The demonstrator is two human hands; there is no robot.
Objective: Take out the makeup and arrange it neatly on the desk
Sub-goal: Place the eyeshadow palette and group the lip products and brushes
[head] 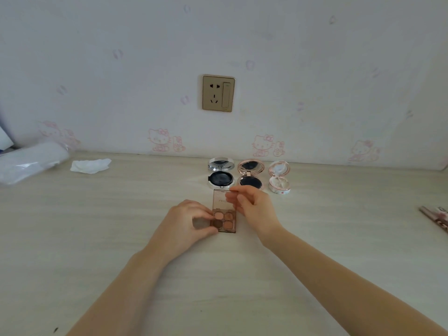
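A small eyeshadow palette (pixel 225 219) with several brown and pink pans lies on the pale wooden desk (pixel 121 226), its clear lid raised. My left hand (pixel 191 220) pinches the palette's base at its left edge. My right hand (pixel 252 204) pinches the top edge of the open lid. Behind the palette three round compacts stand open in a row near the wall: a silver one (pixel 221 174), a rose-gold one (pixel 250 175) and a white and pink one (pixel 279 178).
A crumpled white tissue (pixel 91 165) and a clear plastic bag (pixel 31 163) lie at the back left. A patterned pouch edge (pixel 436 218) shows at the right border. A gold wall socket (pixel 218 93) sits above the desk.
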